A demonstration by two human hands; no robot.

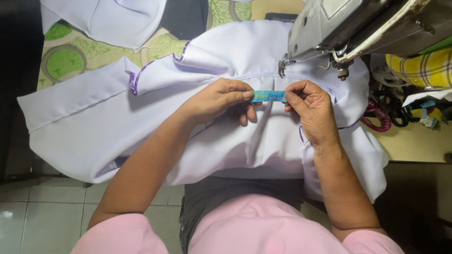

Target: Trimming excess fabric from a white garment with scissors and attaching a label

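A small blue woven label [268,96] is stretched between my two hands. My left hand [221,99] pinches its left end with thumb and forefinger; my right hand [308,106] pinches its right end. Both hands rest on a white garment [155,117] with purple piping [136,77] along an edge. The garment is spread over the table and my lap. Just above the label sits the head of a grey sewing machine [339,26], with its presser foot [283,66] over the cloth.
Another white cloth piece [108,19] lies at the back on a green patterned table cover [66,59]. At the right are black-handled scissors [393,108], a yellow checked fabric [423,68] and pink handles [374,120]. Tiled floor [42,211] shows below left.
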